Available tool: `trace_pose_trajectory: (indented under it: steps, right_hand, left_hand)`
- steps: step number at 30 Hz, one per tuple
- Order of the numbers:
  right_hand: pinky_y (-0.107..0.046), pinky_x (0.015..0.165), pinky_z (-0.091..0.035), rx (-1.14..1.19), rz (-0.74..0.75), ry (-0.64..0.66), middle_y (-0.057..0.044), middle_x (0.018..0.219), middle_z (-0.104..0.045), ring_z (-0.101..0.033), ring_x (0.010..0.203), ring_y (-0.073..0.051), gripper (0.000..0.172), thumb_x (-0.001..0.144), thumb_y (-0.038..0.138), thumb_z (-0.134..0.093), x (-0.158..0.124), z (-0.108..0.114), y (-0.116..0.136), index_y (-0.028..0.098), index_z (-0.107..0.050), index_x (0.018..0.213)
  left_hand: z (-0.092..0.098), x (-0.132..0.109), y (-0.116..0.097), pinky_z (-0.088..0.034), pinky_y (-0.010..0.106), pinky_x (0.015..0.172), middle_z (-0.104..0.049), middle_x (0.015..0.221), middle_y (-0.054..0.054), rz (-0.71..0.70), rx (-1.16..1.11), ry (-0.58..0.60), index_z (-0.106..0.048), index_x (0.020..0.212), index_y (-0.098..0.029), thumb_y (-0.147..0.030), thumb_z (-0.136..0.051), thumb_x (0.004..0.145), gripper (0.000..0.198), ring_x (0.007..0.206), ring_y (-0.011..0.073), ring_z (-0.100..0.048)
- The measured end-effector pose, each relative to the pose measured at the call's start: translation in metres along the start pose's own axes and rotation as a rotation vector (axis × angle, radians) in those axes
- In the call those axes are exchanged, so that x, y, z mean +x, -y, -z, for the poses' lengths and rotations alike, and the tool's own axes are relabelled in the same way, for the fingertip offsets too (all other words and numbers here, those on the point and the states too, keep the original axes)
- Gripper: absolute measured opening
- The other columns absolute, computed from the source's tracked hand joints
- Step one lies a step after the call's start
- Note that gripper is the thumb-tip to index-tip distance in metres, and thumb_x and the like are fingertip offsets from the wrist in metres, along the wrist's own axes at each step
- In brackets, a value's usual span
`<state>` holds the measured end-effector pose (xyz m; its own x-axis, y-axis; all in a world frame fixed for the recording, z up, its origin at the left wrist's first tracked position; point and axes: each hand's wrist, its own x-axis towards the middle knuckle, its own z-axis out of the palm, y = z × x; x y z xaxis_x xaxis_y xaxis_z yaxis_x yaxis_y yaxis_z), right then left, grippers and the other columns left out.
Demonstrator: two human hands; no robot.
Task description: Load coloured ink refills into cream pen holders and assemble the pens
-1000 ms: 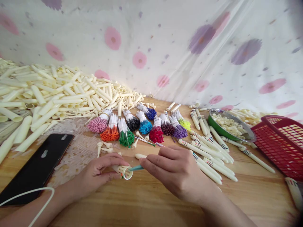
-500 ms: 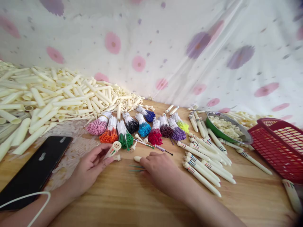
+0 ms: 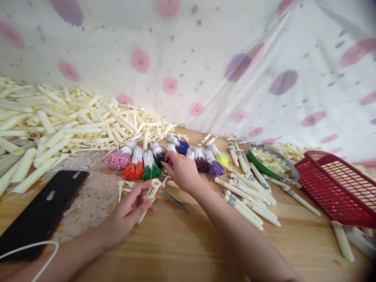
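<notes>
My left hand point(image 3: 133, 205) is closed around a cream multicolour pen barrel point(image 3: 153, 190), tilted with its slotted open end up. Coloured refill tips show in its slots. My right hand point(image 3: 183, 170) reaches over the bundles of pen refills, fingers bent together at the light blue bundle point(image 3: 170, 147), which it partly covers; what they pinch, if anything, is hidden. Beside it are a black bundle point(image 3: 158, 154), a green bundle point(image 3: 150, 168) and a dark blue bundle point(image 3: 180, 145). Grey tweezers point(image 3: 178, 201) lie on the table between my hands.
Cream barrels point(image 3: 58, 117) are heaped at the left, behind a black phone point(image 3: 44, 211) and clear plastic bits point(image 3: 88, 203). At right lie assembled pens point(image 3: 249, 188), a green-sided bowl point(image 3: 260, 169) of small cream parts and a red basket point(image 3: 337, 188). A patterned sheet point(image 3: 188, 66) hangs behind.
My right hand has left the tweezers on the table and moved up to the refill bundles. My left hand has shifted right and slightly down with the barrel. The view has turned slightly.
</notes>
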<state>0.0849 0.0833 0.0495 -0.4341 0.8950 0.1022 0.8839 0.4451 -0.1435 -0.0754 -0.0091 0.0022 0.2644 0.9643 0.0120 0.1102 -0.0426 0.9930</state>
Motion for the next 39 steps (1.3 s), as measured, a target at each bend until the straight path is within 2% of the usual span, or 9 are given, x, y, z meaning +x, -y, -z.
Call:
trace_pose_trajectory:
  steps: [7,11,14,18,21,24,27,31,39]
  right_hand:
    - [-0.036,0.070,-0.047,-0.069,-0.100,0.107,-0.019,0.095,-0.066,-0.064,0.090,-0.029,0.030,0.092,0.029,-0.037,0.039,-0.015,0.018,0.007,-0.049,0.108]
    - [-0.037,0.073,-0.045,-0.019,-0.035,0.197,-0.020,0.097,-0.066,-0.063,0.092,-0.030,0.023,0.085,0.014,-0.040,0.048,-0.010,0.013,0.007,-0.053,0.103]
    - [-0.033,0.073,-0.044,0.062,0.036,0.254,-0.018,0.098,-0.066,-0.062,0.092,-0.026,0.018,0.084,0.016,-0.041,0.047,0.000,0.006,0.010,-0.057,0.090]
    - [-0.024,0.066,-0.044,0.226,0.132,0.310,-0.007,0.082,-0.067,-0.061,0.078,-0.017,0.016,0.081,0.022,-0.045,0.024,0.018,-0.010,0.015,-0.054,0.070]
    - [-0.021,0.061,-0.045,0.417,0.120,0.306,-0.004,0.080,-0.066,-0.059,0.069,-0.011,0.023,0.088,0.024,-0.033,-0.010,0.030,-0.029,0.016,-0.052,0.076]
    - [-0.020,0.051,-0.044,1.154,0.042,0.385,-0.002,0.066,-0.063,-0.058,0.057,-0.010,0.025,0.087,0.031,-0.039,-0.046,0.037,-0.047,0.016,-0.048,0.069]
    - [-0.016,0.035,-0.030,1.543,-0.030,0.487,0.002,0.048,-0.054,-0.056,0.043,-0.009,0.024,0.080,0.024,-0.046,-0.072,0.035,-0.060,0.017,-0.043,0.057]
    - [-0.015,0.031,-0.021,1.712,-0.069,0.574,0.002,0.044,-0.055,-0.055,0.038,-0.008,0.021,0.074,0.020,-0.049,-0.086,0.022,-0.068,0.016,-0.043,0.054]
    - [-0.016,0.031,-0.019,1.809,-0.145,0.515,0.003,0.042,-0.051,-0.054,0.037,-0.009,0.022,0.071,0.017,-0.049,-0.082,0.015,-0.080,0.017,-0.041,0.051]
  left_hand:
    - [0.003,-0.001,0.011,-0.052,0.029,0.069,-0.067,0.101,0.006,0.039,-0.051,-0.009,-0.050,0.112,-0.021,-0.046,-0.052,0.083,0.038,0.070,0.0144,-0.063]
    - [0.005,0.002,0.019,-0.052,0.029,0.070,-0.067,0.102,0.006,0.037,-0.056,-0.025,-0.050,0.111,-0.021,-0.044,-0.050,0.085,0.034,0.071,0.0139,-0.063]
    - [0.005,0.006,0.022,-0.052,0.032,0.075,-0.065,0.110,0.007,0.037,-0.058,-0.063,-0.051,0.113,-0.023,-0.046,-0.051,0.083,0.038,0.076,0.0156,-0.064]
    - [0.005,0.008,0.021,-0.052,0.033,0.076,-0.065,0.111,0.008,0.024,-0.061,-0.112,-0.053,0.111,-0.023,-0.052,-0.055,0.079,0.044,0.079,0.0181,-0.065]
    - [0.007,0.003,0.017,-0.053,0.031,0.068,-0.070,0.087,0.005,0.029,-0.028,-0.065,-0.053,0.112,-0.021,-0.050,-0.053,0.081,0.042,0.070,0.0178,-0.064]
    - [0.008,-0.004,0.014,-0.052,0.030,0.076,-0.068,0.085,0.003,-0.090,0.150,-0.031,-0.056,0.113,-0.023,-0.038,-0.052,0.086,0.032,0.083,0.0186,-0.064]
    - [0.010,-0.008,0.015,-0.047,0.031,0.089,-0.063,0.109,0.004,-0.245,0.338,-0.051,-0.061,0.111,-0.028,-0.027,-0.054,0.085,0.027,0.104,0.0208,-0.057]
    - [0.010,-0.008,0.015,-0.047,0.029,0.089,-0.061,0.110,0.003,-0.317,0.470,-0.079,-0.061,0.112,-0.030,-0.021,-0.055,0.084,0.030,0.103,0.0200,-0.058]
    - [0.009,-0.009,0.014,-0.049,0.027,0.086,-0.062,0.104,0.003,-0.408,0.584,-0.078,-0.060,0.108,-0.029,-0.019,-0.056,0.083,0.027,0.097,0.0180,-0.060]
